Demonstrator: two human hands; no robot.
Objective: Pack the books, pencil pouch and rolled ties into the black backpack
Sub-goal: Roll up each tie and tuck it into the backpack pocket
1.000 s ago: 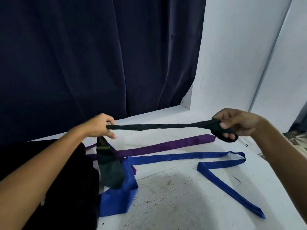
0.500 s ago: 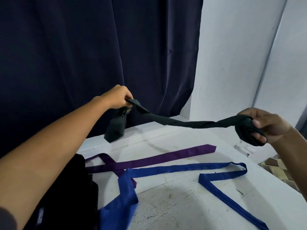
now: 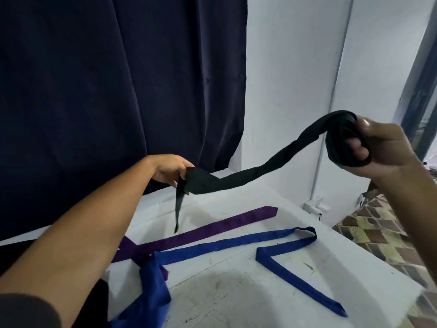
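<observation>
Between the hands hangs a black tie (image 3: 255, 176). Left hand (image 3: 171, 170) pinches its wide end; right hand (image 3: 380, 150) grips its rolled end, above the worktop (image 3: 260, 292)

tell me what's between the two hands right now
In the head view, only the black tie spans the gap: its rolled end sits in the right hand, its loose end is pinched by the left hand, sagging in the air above the table.

Two ties lie flat on the table (image 3: 272, 301), crossing at left: one (image 3: 212, 230) farther back, the other (image 3: 238, 245) nearer, zigzagging right. A third tie (image 3: 264, 169) hangs above them between left hand (image 3: 171, 170) and right hand (image 3: 383, 147). Curtain (image 3: 118, 91) behind, wall (image 3: 290, 79) behind right.
</observation>
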